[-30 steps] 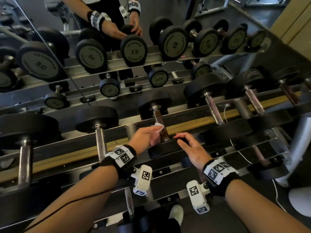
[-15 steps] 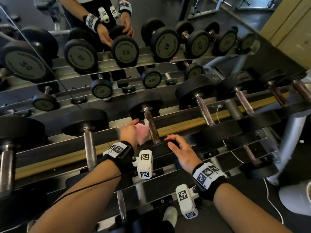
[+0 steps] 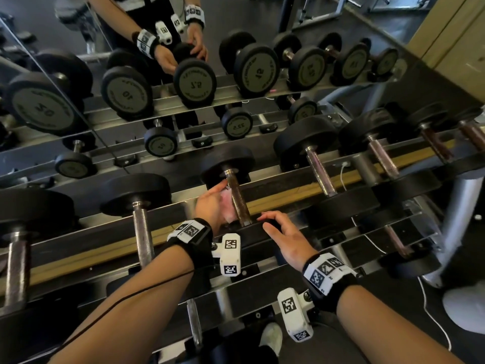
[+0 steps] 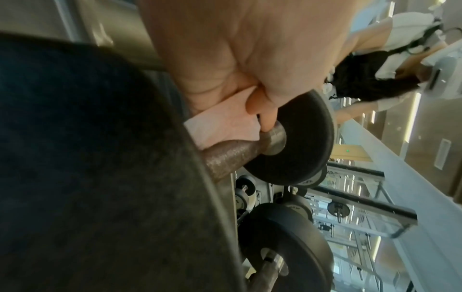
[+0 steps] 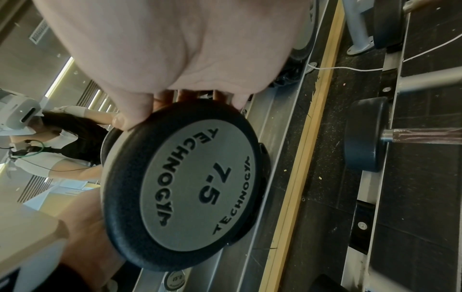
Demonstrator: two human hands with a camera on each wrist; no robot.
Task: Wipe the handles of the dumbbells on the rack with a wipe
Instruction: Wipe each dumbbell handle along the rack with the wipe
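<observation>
Rust-brown and knurled, the handle (image 3: 238, 199) of the 7.5 dumbbell ran away from the person, its long axis pointing from the near head up toward the far head (image 3: 227, 164), with both heads seated on the rack (image 3: 296, 183). The left hand (image 3: 213, 203) was the one on it: its fingers were curled round the handle with the pale wipe (image 4: 225, 126) pressed between palm and metal, fingertips (image 4: 260, 110) up against the steel collar at the far end. The wipe covered the far part of the handle; the near stretch of bare metal lay toward the wrist, so the coming stroke looked to be a pull back along the axis toward the body.

The right hand (image 3: 284, 236) lay just to the right, fingers spread and draped over the rim of the near head (image 5: 185, 185), apparently steadying it; it did not close round anything. The two hands were apart, one on each side of the handle's near end.

The near head's grey face read "TECHNOGYM" twice around a large "7.5". In the mirror (image 3: 52, 48) behind the rack, reversed plates showed 20, 10, 7.5 and 15. Neighbouring handles to left and right waited on the same rack.
</observation>
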